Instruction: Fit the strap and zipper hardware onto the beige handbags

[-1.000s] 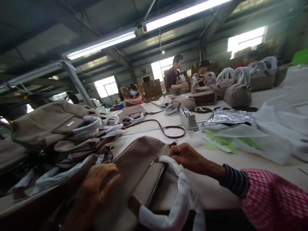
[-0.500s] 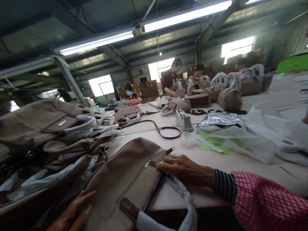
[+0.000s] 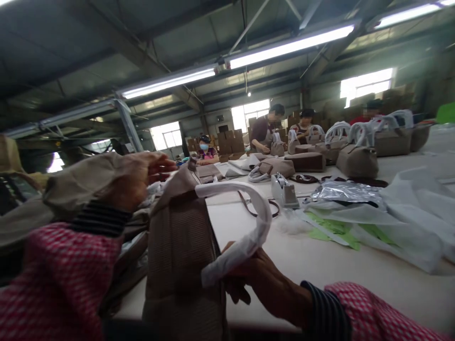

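Note:
A taupe handbag stands tilted up in front of me, its side panel toward me and its zipper edge on the right. One white-wrapped handle arches out to the right. My right hand grips the bag's right edge beneath that handle; the handle partly covers the fingers. Raised at the bag's upper left, my left hand has its fingers stretched out, slightly blurred. It is apart from the bag's top corner and appears to hold nothing. Behind that hand lies a pile of similar bags.
Across the white table are a tape dispenser, a brown strap, green paper pieces, silvery film and translucent sheeting. More handbags with wrapped handles stand farther back. Several people work on the far side.
The bag has gone from lying flat to tilted upright. My left hand has risen from its lower left side to beside its top. My right hand has shifted lower, beneath the handle.

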`<state>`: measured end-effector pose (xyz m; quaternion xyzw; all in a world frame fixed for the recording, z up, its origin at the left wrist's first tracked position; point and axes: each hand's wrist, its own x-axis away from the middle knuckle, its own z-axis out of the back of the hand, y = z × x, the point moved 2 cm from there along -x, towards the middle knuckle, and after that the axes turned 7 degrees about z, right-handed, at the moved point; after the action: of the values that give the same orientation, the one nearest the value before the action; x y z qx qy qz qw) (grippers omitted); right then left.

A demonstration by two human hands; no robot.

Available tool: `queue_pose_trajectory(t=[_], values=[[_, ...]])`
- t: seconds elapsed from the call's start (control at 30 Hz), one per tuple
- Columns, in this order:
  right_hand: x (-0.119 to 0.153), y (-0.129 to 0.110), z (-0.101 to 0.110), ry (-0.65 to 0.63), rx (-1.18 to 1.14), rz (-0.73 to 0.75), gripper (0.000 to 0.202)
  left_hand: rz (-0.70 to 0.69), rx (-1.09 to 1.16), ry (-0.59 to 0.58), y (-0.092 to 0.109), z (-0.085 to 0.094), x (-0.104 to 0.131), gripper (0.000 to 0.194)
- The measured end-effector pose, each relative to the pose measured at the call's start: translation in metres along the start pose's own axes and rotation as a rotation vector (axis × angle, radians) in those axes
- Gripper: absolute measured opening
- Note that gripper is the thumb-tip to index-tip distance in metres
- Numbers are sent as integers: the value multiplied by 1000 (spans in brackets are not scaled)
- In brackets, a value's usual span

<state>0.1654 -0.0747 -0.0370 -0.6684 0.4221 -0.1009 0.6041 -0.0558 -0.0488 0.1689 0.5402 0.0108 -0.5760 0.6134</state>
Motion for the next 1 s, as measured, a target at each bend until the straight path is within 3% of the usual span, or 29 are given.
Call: queue_pose_trajectory(t=[0.07,0.17,0.2,0.27,0.33,0.4,0.5,0.6,0.7,0.77,0.87,1.0], values=[[7,11,9,159,-35,-112,27,47,70,-312,-13,-43,17,54],[20,26,43,429,51,-292,21,3,-49,-553,-46,-96,70,38],[26,28,55,493,88,-346,20,-81,-141,-664,-56,-110,91,34],[37,25,74,520,160,-449,18,-241,-295,-852,-73,-129,126,28],[48,15,84,413,225,-532,21,-386,-368,-974,-86,-140,152,29],[58,3,90,253,290,-594,29,-462,-361,-1025,-96,-147,166,36],[71,-9,100,99,396,-640,43,-449,-344,-1072,-106,-152,173,40],[79,-19,112,110,465,-636,49,-388,-314,-1104,-104,-153,168,40],[81,-29,117,181,526,-590,50,-318,-186,-1133,-86,-150,155,35],[79,-35,118,196,617,-519,45,-287,-101,-1158,-68,-148,147,41],[77,-38,121,144,928,-313,37,-310,-62,-1189,-41,-152,145,37],[79,-35,121,99,1215,-38,19,-296,-78,-1227,-23,-172,159,54]])
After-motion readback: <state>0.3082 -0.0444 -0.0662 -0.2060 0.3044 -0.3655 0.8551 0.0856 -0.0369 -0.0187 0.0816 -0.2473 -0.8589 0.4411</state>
